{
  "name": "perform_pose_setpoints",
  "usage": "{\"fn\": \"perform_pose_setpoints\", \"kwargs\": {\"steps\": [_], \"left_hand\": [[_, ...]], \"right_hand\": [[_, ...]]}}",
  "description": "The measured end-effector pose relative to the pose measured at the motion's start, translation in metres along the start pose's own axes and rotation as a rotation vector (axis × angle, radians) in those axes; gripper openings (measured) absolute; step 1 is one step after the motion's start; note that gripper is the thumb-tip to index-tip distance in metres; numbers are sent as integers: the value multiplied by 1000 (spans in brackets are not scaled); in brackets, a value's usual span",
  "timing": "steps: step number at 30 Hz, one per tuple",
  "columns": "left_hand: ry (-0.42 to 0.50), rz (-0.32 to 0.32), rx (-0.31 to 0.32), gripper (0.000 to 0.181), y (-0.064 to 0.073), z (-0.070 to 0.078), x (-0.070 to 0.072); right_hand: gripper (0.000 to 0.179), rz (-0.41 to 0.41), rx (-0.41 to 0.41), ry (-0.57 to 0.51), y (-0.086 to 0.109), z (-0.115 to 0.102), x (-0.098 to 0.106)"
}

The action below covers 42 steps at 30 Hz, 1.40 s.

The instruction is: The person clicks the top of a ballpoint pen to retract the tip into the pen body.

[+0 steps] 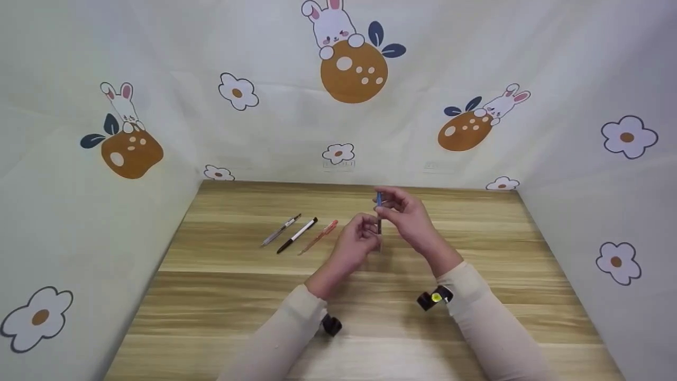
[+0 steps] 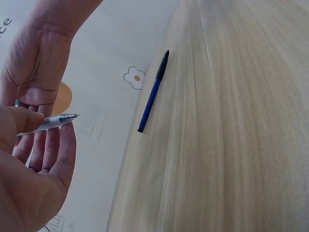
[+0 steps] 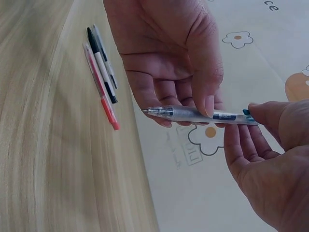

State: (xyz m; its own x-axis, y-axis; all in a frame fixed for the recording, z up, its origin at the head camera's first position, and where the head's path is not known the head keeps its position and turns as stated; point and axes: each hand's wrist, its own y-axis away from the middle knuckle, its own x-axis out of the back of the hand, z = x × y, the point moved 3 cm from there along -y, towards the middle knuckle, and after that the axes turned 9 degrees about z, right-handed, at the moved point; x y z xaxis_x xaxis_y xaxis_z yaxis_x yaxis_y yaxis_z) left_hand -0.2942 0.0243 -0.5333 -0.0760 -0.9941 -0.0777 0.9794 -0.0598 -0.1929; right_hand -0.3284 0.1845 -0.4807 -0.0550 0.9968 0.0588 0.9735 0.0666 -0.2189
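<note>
Both hands hold one retractable pen (image 3: 190, 114) with a clear, whitish barrel, a pointed tip and a teal clip end. In the head view it stands roughly upright, the blue-teal end up. My left hand (image 1: 355, 235) pinches the barrel towards the tip, thumb on one side and fingers behind. At the teal end, my right hand (image 1: 415, 219) grips with thumb and fingers; its thumb (image 3: 268, 116) lies against the teal part in the right wrist view. The bare point sticks out past the left fingers (image 2: 66, 145) in the left wrist view.
Left of the hands, a clear pen (image 1: 281, 230), a black-and-white pen (image 1: 297, 235) and a red pen (image 1: 320, 236) lie side by side on the wooden table (image 1: 222, 296). A blue pen (image 2: 152, 99) with a black cap lies on the table. Patterned cloth walls (image 1: 275, 132) surround it.
</note>
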Motion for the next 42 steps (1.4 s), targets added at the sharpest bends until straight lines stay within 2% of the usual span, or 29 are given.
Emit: {"fn": "perform_pose_setpoints", "kwargs": {"steps": [12,17,22,27,36,42], "left_hand": [[10,-15,-13,30,0,3,0],[-5,-22,-3,32,-2,5,2],[-37,-29,-23,33,-3,7,2],[-69,-29,-41,34,-4,7,1],[-91,-33,-5,34,-4,6,3],[-123,-34,-4,33,-4,3,5]], "right_hand": [[39,13,-25,-2,0,-1,1],[37,30,-31,-7,0,-1,3],[34,37,-19,-2,1,-2,4],[40,29,-9,3,2,0,4],[46,35,4,-4,0,7,3],[48,33,1,16,0,9,4]]}}
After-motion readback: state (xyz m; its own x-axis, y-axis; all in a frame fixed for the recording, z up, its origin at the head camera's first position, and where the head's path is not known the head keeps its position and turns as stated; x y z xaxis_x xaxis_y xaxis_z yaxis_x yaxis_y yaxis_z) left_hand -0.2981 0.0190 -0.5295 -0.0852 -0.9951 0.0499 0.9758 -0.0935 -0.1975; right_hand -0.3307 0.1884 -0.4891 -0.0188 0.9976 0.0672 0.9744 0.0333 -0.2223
